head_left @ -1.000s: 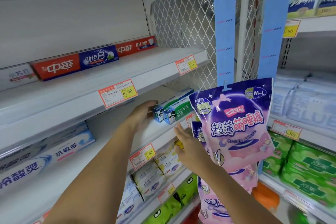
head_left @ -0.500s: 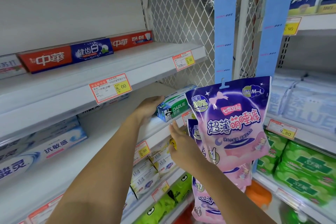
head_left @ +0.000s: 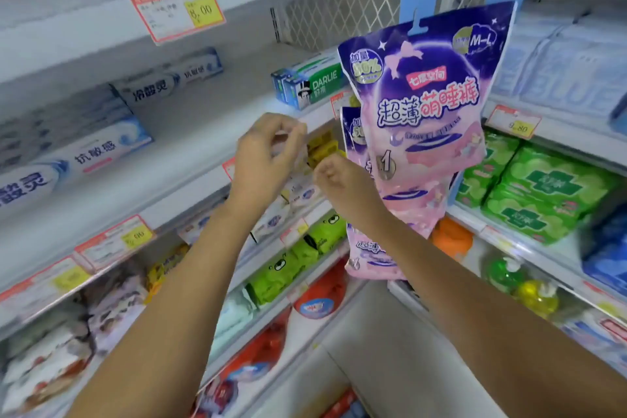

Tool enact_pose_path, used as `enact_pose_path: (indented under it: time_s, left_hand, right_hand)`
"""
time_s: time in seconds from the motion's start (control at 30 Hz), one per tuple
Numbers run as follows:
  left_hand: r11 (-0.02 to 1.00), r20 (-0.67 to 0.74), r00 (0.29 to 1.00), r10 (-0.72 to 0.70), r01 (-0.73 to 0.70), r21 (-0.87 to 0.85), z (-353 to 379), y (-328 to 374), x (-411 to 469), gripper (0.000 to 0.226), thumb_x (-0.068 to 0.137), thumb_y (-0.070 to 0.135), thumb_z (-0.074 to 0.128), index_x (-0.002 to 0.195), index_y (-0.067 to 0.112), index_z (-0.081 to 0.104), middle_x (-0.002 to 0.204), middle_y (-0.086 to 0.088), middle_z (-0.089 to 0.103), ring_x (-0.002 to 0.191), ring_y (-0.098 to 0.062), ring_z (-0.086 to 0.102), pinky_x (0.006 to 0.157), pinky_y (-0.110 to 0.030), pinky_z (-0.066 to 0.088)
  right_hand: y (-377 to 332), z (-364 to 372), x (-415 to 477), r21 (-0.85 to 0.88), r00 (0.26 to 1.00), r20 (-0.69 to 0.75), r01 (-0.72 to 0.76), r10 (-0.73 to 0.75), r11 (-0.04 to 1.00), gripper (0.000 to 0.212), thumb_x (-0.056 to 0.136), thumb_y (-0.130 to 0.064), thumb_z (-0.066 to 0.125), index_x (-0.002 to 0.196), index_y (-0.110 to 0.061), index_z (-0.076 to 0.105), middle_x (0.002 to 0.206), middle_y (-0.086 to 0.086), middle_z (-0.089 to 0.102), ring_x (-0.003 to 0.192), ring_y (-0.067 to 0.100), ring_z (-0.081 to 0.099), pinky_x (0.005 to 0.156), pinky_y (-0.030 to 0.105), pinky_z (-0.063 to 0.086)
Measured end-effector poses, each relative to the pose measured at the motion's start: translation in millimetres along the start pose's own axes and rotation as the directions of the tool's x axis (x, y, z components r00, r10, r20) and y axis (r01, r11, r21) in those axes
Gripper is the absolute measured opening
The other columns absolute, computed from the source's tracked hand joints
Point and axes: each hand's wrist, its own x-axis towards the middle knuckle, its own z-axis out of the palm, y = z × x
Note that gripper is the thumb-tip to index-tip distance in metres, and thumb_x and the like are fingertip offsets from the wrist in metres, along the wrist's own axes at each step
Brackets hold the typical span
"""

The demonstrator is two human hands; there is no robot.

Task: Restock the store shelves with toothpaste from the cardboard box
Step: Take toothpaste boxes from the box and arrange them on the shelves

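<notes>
Far left, white-and-blue toothpaste boxes [head_left: 78,153] lay lengthwise along the middle shelf [head_left: 203,136], and a red-edged price tag [head_left: 176,10] marked 8.00 hung above them. Moving in, the left hand [head_left: 268,159] hovered in front of the shelf lip, fingers curled in with the thumb tip close to them, nothing in its grasp. Just up and right of it were the Darlie toothpaste boxes [head_left: 308,85]: green and white cartons with blue end flaps and a top-hatted figure beside the name. There looked to be two side by side, though the blur made the count unsure. They sat flat at the shelf's right end, long axis running back into the shelf, blue ends facing out to the front left. The right hand [head_left: 339,180] was bunched into a loose fist, empty too, just in front of the hanging purple-and-pink pack [head_left: 431,105]. Green packets [head_left: 543,193] were stacked far right.
</notes>
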Motion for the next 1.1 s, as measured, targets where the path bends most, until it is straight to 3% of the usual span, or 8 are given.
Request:
enact_pose_path:
  time_s: [0.2, 0.33, 0.43, 0.53, 0.7, 0.87, 0.93, 1.1]
  left_hand:
    - [0.915, 0.216, 0.906, -0.364, 0.391, -0.098, 24.4, -62.2, -183.0, 0.041, 0.091, 0.032, 0.058, 0.057, 0.012, 0.049, 0.059, 0.004, 0.048, 0.058, -0.003, 0.047, 0.059, -0.018, 0.037]
    - [0.738, 0.332, 0.680, -0.654, 0.669, 0.084, 50.6, -125.9, -294.7, 0.034, 0.085, 0.025, 0.068, 0.058, 0.024, 0.048, 0.053, 0.011, 0.049, 0.052, 0.009, 0.048, 0.056, -0.010, 0.033]
    - [0.508, 0.342, 0.440, -0.830, 0.850, 0.140, 70.3, -174.0, -373.0, 0.023, 0.082, 0.027, 0.073, 0.073, 0.024, 0.052, 0.073, 0.012, 0.057, 0.066, -0.002, 0.057, 0.063, -0.015, 0.038]
    - [0.392, 0.371, 0.281, -0.885, 0.880, 0.269, 86.3, -216.2, -446.5, 0.027, 0.083, 0.025, 0.072, 0.075, 0.032, 0.047, 0.081, 0.011, 0.054, 0.079, -0.017, 0.058, 0.068, -0.023, 0.037]
    - [0.317, 0.393, 0.148, -0.907, 0.856, 0.409, 122.2, -272.2, -544.2, 0.028, 0.084, 0.022, 0.070, 0.109, 0.024, 0.058, 0.107, 0.004, 0.053, 0.094, -0.015, 0.056, 0.077, -0.015, 0.034]
    - [0.362, 0.545, 0.055, -0.837, 0.802, 0.475, 174.7, -326.3, -604.8, 0.051, 0.087, 0.025, 0.068, 0.131, 0.012, 0.048, 0.130, -0.006, 0.051, 0.117, -0.018, 0.052, 0.090, -0.021, 0.036]
    - [0.395, 0.588, 0.029, -0.809, 0.767, 0.506, 199.9, -348.2, -619.8, 0.055, 0.088, 0.027, 0.067, 0.135, 0.010, 0.045, 0.135, -0.007, 0.049, 0.121, -0.022, 0.050, 0.094, -0.025, 0.037]
    - [0.417, 0.629, -0.014, -0.777, 0.737, 0.532, 252.0, -384.1, -654.0, 0.065, 0.086, 0.036, 0.068, 0.139, 0.008, 0.043, 0.145, -0.009, 0.042, 0.129, -0.025, 0.044, 0.105, -0.032, 0.036]
  right_hand:
    - [89.7, 58.4, -92.5, -0.105, 0.976, 0.040, -0.208, 0.213, 0.972, 0.031, 0.087, -0.018, 0.064, 0.070, -0.017, 0.038, 0.058, -0.006, 0.039, 0.059, 0.018, 0.041, 0.062, 0.033, 0.032]
    - [168.3, 111.1, -159.5, -0.269, 0.849, 0.241, -0.407, 0.470, 0.873, 0.029, 0.086, -0.013, 0.061, 0.073, -0.021, 0.036, 0.067, -0.005, 0.043, 0.073, 0.018, 0.045, 0.064, 0.027, 0.026]
    - [233.0, 158.7, -214.3, -0.433, 0.673, 0.358, -0.494, 0.647, 0.754, 0.032, 0.090, -0.020, 0.059, 0.114, -0.003, 0.050, 0.109, 0.012, 0.058, 0.105, 0.025, 0.055, 0.083, 0.029, 0.034]
    - [289.2, 198.7, -263.9, -0.561, 0.522, 0.378, -0.527, 0.765, 0.638, 0.057, 0.092, -0.029, 0.056, 0.137, -0.002, 0.036, 0.137, 0.015, 0.047, 0.126, 0.028, 0.047, 0.100, 0.031, 0.036]
    - [366.2, 254.9, -318.1, -0.647, 0.424, 0.441, -0.461, 0.791, 0.608, 0.031, 0.089, -0.020, 0.057, 0.117, -0.006, 0.051, 0.116, 0.011, 0.061, 0.107, 0.027, 0.058, 0.084, 0.031, 0.046]
    - [435.2, 304.2, -356.0, -0.740, 0.346, 0.546, -0.227, 0.763, 0.633, 0.018, 0.093, -0.018, 0.046, 0.091, -0.015, 0.064, 0.110, 0.008, 0.066, 0.098, 0.023, 0.061, 0.083, 0.030, 0.051]
    - [458.9, 318.0, -369.4, -0.795, 0.291, 0.547, -0.111, 0.785, 0.596, 0.025, 0.091, -0.021, 0.045, 0.107, -0.015, 0.063, 0.122, 0.010, 0.062, 0.105, 0.024, 0.059, 0.088, 0.033, 0.052]
    - [497.6, 336.6, -380.4, -0.756, 0.335, 0.631, 0.059, 0.700, 0.652, 0.037, 0.096, -0.021, 0.045, 0.130, -0.005, 0.049, 0.138, 0.014, 0.045, 0.116, 0.024, 0.053, 0.095, 0.027, 0.043]
